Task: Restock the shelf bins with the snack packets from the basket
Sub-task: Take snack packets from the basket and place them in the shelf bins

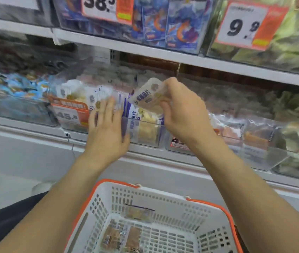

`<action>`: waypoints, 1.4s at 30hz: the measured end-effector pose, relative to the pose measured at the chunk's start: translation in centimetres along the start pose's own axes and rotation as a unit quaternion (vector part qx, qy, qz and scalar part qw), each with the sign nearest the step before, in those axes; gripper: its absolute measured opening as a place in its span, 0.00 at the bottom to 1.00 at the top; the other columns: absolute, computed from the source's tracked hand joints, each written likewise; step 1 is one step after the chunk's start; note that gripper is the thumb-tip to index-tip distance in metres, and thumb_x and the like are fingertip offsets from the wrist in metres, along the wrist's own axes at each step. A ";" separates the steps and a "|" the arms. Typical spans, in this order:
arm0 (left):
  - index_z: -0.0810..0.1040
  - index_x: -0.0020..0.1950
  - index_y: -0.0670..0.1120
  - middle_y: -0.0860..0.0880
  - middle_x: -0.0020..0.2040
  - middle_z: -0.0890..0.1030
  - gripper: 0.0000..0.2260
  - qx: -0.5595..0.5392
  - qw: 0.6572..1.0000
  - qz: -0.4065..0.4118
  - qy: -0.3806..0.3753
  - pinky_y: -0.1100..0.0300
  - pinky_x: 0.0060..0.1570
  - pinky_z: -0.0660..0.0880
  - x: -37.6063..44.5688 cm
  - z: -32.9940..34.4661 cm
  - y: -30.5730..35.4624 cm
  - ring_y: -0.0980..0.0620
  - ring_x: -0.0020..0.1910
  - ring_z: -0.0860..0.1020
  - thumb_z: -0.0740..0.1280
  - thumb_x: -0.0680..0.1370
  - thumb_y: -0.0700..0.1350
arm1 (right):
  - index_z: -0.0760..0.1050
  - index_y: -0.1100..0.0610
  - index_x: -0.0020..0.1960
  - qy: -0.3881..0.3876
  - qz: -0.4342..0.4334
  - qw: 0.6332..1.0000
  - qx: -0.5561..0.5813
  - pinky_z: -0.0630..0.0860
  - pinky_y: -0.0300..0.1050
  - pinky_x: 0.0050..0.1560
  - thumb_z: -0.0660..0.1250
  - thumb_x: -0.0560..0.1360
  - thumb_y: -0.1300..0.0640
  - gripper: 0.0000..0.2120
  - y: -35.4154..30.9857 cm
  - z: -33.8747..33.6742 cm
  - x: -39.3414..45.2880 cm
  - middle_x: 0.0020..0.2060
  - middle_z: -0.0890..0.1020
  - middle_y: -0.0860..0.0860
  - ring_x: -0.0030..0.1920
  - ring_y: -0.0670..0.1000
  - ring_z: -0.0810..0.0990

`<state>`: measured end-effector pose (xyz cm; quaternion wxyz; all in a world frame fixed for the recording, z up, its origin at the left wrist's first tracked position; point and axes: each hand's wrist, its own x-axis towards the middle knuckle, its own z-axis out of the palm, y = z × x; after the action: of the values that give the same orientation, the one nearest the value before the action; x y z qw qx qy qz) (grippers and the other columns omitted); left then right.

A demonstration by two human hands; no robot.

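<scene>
A white basket (163, 207) with orange rims sits low in front, a few brown snack packets (121, 236) on its floor. Above it, a clear shelf bin (143, 134) holds upright white packets. The left hand (106, 125) lies flat, fingers straight, against those packets. The right hand (179, 110) grips one white packet (147, 96), tilted over the bin

You are standing in a shop: white shelves (163, 53) carry clear bins (141, 132) of packaged snacks, big price tags (243, 24) (one reads 9.9) hang in front, and a shopping basket (163, 198) sits below.
</scene>
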<state>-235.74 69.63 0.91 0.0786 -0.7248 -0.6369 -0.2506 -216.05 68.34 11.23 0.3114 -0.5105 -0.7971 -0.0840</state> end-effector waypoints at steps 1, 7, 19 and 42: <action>0.67 0.72 0.42 0.40 0.81 0.51 0.30 0.013 1.000 0.011 0.004 0.41 0.77 0.48 -0.2 0.5 -0.1 0.41 0.81 0.48 0.68 0.73 0.52 | 0.67 0.55 0.58 -0.055 0.006 0.997 -0.051 0.70 0.52 0.41 0.66 0.76 0.57 0.13 0.0 0.1 0.9 0.50 0.78 0.53 0.49 0.61 0.77; 0.59 0.77 0.42 0.44 0.82 0.45 0.36 -0.015 1.000 -0.013 -0.001 0.42 0.78 0.42 -0.3 1.3 0.2 0.43 0.81 0.43 0.70 0.71 0.43 | 0.71 0.56 0.65 -0.229 -0.026 0.946 -0.230 0.63 0.62 0.64 0.63 0.80 0.52 0.15 -0.3 4.5 5.1 0.53 0.78 0.55 0.60 0.61 0.75; 0.72 0.66 0.42 0.43 0.71 0.69 0.20 -0.178 0.973 0.033 0.140 0.46 0.67 0.69 -5.6 2.3 1.2 0.42 0.70 0.69 0.65 0.75 0.38 | 0.71 0.64 0.67 0.076 -0.056 0.992 0.080 0.73 0.47 0.59 0.69 0.79 0.58 0.19 -0.7 5.2 -0.9 0.58 0.74 0.57 0.58 0.57 0.74; 0.78 0.43 0.43 0.47 0.37 0.78 0.06 -0.141 0.703 -0.340 -0.608 0.61 0.33 0.70 -29.6 19.3 -2.7 0.52 0.35 0.75 0.69 0.76 0.45 | 0.49 0.55 0.80 -0.462 0.614 0.503 0.395 0.78 0.47 0.51 0.73 0.76 0.56 0.42 -4.4 25.6 -37.0 0.70 0.69 0.59 0.62 0.58 0.76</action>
<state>-235.09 52.28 -29.94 -0.5197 -0.4568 -0.7067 0.1479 -219.86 49.63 -29.79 0.0413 -0.6619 -0.2644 0.7002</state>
